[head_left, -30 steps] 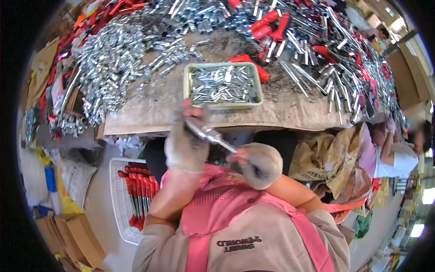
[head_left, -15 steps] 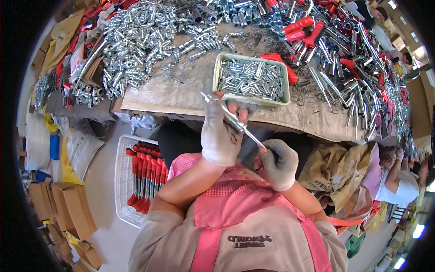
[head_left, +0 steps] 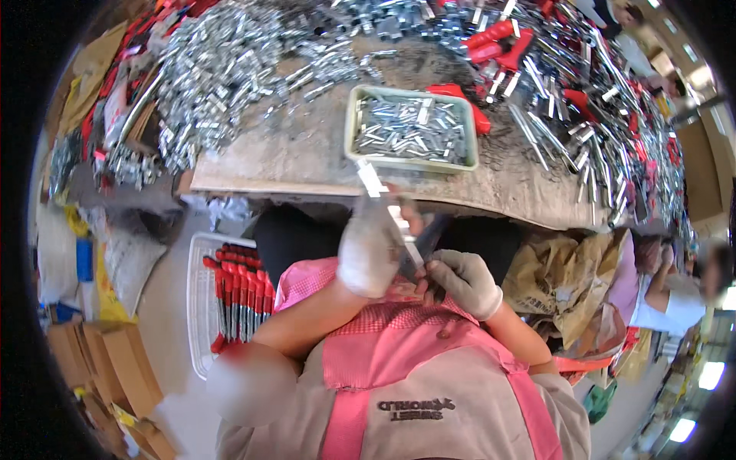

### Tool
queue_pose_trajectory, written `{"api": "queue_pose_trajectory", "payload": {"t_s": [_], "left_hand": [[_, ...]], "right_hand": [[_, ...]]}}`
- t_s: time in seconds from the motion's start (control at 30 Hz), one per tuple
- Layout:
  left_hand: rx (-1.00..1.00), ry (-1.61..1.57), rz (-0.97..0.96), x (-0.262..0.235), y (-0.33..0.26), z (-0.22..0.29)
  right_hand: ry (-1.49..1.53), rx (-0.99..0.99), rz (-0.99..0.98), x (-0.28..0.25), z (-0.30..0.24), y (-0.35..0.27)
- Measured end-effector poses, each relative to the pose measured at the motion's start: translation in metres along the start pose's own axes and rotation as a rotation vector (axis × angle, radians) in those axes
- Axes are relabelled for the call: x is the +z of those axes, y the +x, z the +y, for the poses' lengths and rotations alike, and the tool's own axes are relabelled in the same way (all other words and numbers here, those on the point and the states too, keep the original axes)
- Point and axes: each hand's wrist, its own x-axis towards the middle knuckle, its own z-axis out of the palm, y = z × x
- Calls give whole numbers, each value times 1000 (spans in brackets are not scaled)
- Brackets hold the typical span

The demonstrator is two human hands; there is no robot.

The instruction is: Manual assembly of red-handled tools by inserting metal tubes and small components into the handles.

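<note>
My left hand (head_left: pixel 371 247), in a white glove, grips a long shiny metal rod (head_left: pixel 386 205) that slants up toward the table edge. My right hand (head_left: pixel 462 280), also gloved, pinches the lower end of the same rod just over my lap. Both hands are close together in front of my pink apron. Right above them on the worn tabletop sits a pale green tray (head_left: pixel 354 113) full of short metal pieces.
Heaps of silver metal parts (head_left: pixel 222 69) and red-handled tools (head_left: pixel 498 38) cover the table. A white crate (head_left: pixel 201 307) with red-handled tools lies on the floor at my left. Cardboard boxes (head_left: pixel 115 360) stand lower left. Another person (head_left: pixel 667 299) sits at the right beside brown sacks (head_left: pixel 567 284).
Both hands have come lower and nearer to my body with the rod. The right hand has moved in and closed on the rod's lower end.
</note>
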Motion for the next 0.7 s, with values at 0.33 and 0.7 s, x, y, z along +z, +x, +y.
{"api": "queue_pose_trajectory", "payload": {"t_s": [0.33,0.7], "left_hand": [[-758,-240,-106,7,-23,1],[-678,69,-63,-4,-9,-8]], "right_hand": [[-1311,-171,1070,-153,53,57],[-703,-420,511,-182,-19,38]]}}
